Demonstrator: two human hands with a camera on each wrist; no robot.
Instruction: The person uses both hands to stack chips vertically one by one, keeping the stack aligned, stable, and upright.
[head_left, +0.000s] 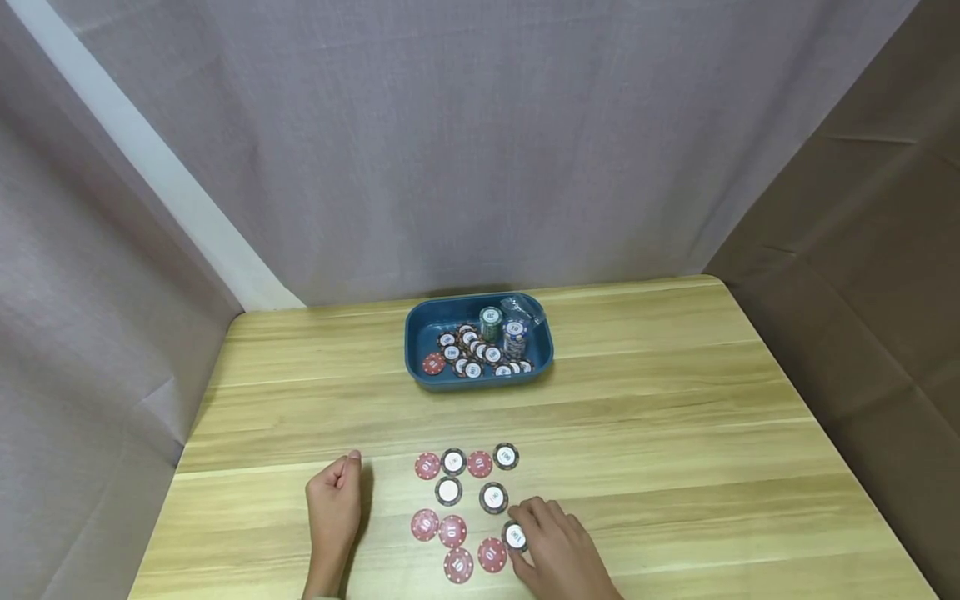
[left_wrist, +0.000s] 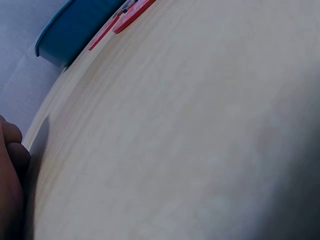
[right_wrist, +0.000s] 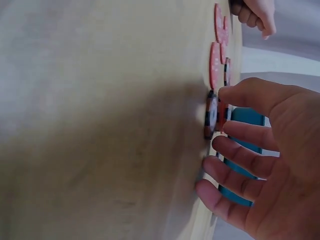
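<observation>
My right hand is over the near end of a group of poker chips. Its thumb and index finger are at opposite edges of a black poker chip with a white centre, which lies flat on the table; the other fingers are spread and bent beside it. A red poker chip lies just left of that chip. Left of the group, my left hand rests on the table as a fist, thumb uppermost, with nothing visible in it. Several more red chips and black chips lie in loose rows between the hands.
A blue tray stands at the back of the wooden table. In it are loose chips, a green chip stack, a second stack and some clear plastic wrap. Grey curtains hang behind the table.
</observation>
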